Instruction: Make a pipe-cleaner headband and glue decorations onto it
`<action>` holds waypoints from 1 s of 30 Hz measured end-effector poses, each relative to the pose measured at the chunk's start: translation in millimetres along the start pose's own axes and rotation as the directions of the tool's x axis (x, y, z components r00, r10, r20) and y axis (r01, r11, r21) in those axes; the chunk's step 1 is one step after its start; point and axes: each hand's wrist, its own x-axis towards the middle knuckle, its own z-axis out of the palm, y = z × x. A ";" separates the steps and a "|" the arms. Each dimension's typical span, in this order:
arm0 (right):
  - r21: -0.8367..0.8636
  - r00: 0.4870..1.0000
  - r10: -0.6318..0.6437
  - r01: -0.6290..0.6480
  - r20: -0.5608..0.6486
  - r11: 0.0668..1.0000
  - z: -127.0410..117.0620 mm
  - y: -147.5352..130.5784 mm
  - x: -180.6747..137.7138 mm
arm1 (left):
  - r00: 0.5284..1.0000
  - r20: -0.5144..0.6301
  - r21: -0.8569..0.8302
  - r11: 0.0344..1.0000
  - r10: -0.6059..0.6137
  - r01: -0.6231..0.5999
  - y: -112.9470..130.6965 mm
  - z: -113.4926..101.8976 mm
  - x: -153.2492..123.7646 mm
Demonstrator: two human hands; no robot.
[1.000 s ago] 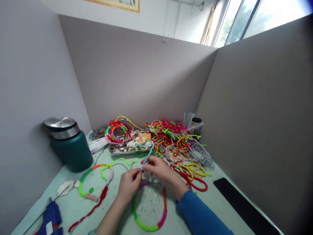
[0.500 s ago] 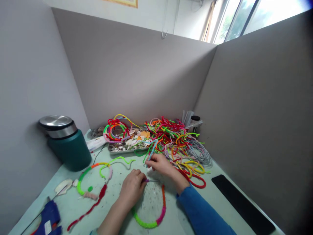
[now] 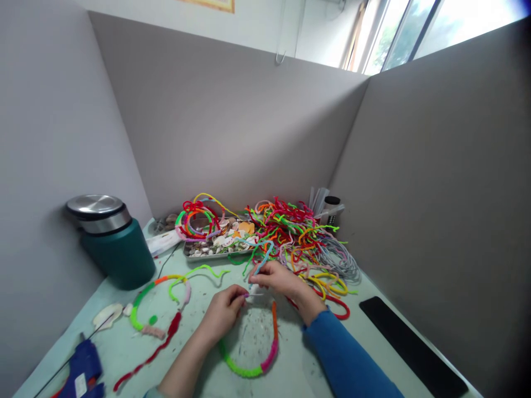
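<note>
- While the left hand (image 3: 224, 310) pinches the purple end of a multicoloured ring (image 3: 249, 372), thumb against forefinger, the right hand (image 3: 280, 281) has its fingertips closed on a light-blue strand (image 3: 265, 255).
- The ring lies at the view's six o'clock, over a pale green table (image 3: 295, 377); the strand slants from the right fingers toward one o'clock, and whether its tip touches the ring I cannot tell.
- Taking the ring as a dial, orange sits near two to three, magenta at four, green from five to eight; the left hand hides the stretch beyond.
- Most of the ring looks covered; a thin bare core past twelve and a gap before the orange end remain, with no blue wound there yet.
- Between nine and ten o'clock from it, a second ring (image 3: 134, 315) looks unfinished too, a loose red strand (image 3: 160, 350) trailing.
</note>
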 end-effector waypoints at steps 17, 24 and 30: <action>0.138 0.986 -0.010 -0.013 0.168 0.990 1.3 5.6 -1.2 | 0.996 0.045 -0.193 0.979 0.076 -0.066 7.9 -4.0 -0.7; 0.142 0.986 -0.002 -0.022 0.167 0.990 2.2 5.6 -1.8 | 0.994 0.001 -0.048 0.992 0.113 -0.113 12.2 -3.2 -3.6; 0.139 0.988 0.008 -0.030 0.155 0.990 2.4 3.7 -2.7 | 0.986 -0.055 0.052 0.987 0.156 -0.153 16.3 -3.2 -6.0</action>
